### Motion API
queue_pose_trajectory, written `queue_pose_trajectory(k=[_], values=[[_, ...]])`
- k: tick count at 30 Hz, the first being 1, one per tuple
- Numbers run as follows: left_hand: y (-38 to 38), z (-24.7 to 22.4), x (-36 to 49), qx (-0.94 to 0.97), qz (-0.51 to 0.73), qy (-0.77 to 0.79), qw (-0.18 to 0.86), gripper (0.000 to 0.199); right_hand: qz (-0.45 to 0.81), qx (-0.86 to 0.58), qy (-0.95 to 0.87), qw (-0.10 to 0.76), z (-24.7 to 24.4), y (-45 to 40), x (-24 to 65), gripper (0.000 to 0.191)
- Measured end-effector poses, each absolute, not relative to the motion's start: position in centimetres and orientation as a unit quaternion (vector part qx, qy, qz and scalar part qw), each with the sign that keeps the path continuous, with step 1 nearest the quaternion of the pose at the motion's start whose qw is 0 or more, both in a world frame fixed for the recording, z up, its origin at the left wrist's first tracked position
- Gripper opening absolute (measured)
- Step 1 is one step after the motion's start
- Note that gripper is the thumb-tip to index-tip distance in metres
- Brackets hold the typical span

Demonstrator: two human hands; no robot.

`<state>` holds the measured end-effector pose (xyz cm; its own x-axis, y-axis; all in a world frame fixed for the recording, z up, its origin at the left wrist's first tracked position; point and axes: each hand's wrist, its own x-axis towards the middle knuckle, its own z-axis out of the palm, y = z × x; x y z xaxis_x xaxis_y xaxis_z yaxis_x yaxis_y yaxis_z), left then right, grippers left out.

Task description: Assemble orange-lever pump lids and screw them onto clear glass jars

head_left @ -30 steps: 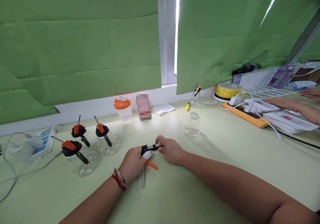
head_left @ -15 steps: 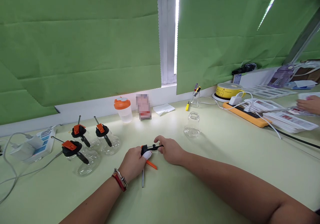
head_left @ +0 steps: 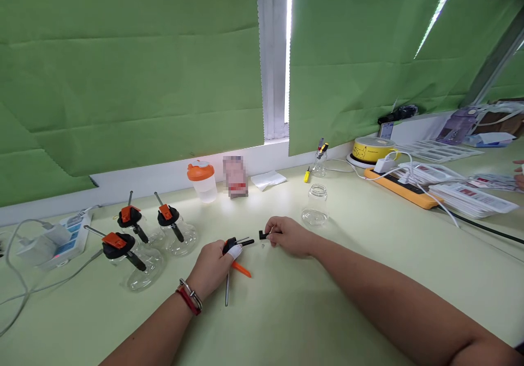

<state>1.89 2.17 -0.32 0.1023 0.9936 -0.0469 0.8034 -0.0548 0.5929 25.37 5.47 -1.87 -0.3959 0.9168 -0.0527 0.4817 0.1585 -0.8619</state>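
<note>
My left hand (head_left: 215,261), its thumb wrapped in white, grips a black-and-orange jar lid (head_left: 230,244). The lid's orange lever, thin metal tube and black stem stick out past my fingers. Just to the right, my right hand (head_left: 289,236) pinches a small black plastic piece (head_left: 262,235). A short gap separates this piece from the stem's end. Below it lies a tiny shiny part (head_left: 263,245), too small to name. Three glass jars (head_left: 144,279) with similar lids stand at the left. An uncapped glass jar (head_left: 314,213) stands beyond my right hand.
An orange-lidded cup (head_left: 202,182), a blurred pink packet (head_left: 235,178) and a tissue (head_left: 268,179) line the back. Screwdrivers (head_left: 321,153) stand in a small jar. An orange power strip (head_left: 401,189) with cables lies right; another person's fingers (head_left: 519,175) show at the edge.
My right hand has drawn the small black piece off the stem, moving right. My left hand shifted slightly left with the lid. The other person's hand has moved mostly out of view.
</note>
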Motion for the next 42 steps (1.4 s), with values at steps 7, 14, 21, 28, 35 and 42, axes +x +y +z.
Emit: queue_pose_trajectory(k=[7, 14, 21, 28, 35, 42], values=[[2.1, -0.5, 1.7, 0.707, 0.164, 0.653, 0.217, 0.039, 0.359, -0.551, -0.722, 0.215, -0.4, 6.1, 27.5, 0.010], [2.2, -0.7, 1.8, 0.717, 0.143, 0.654, 0.192, 0.040, 0.274, -0.542, -0.767, 0.208, 0.4, 5.8, 27.2, 0.012], [2.0, -0.3, 1.9, 0.721, 0.127, 0.654, 0.189, 0.039, 0.226, -0.553, -0.775, 0.205, 1.1, 5.8, 27.3, 0.013], [2.1, -0.2, 1.9, 0.724, 0.124, 0.653, 0.186, 0.039, 0.221, -0.599, -0.746, 0.191, 2.0, 5.6, 28.2, 0.015], [2.2, -0.6, 1.6, 0.731, 0.128, 0.641, 0.196, 0.042, 0.284, -0.615, -0.712, 0.185, 2.2, 6.0, 29.2, 0.019], [2.3, -0.8, 1.4, 0.734, 0.136, 0.634, 0.201, 0.045, 0.247, -0.623, -0.716, 0.194, 2.6, 5.8, 29.2, 0.015]])
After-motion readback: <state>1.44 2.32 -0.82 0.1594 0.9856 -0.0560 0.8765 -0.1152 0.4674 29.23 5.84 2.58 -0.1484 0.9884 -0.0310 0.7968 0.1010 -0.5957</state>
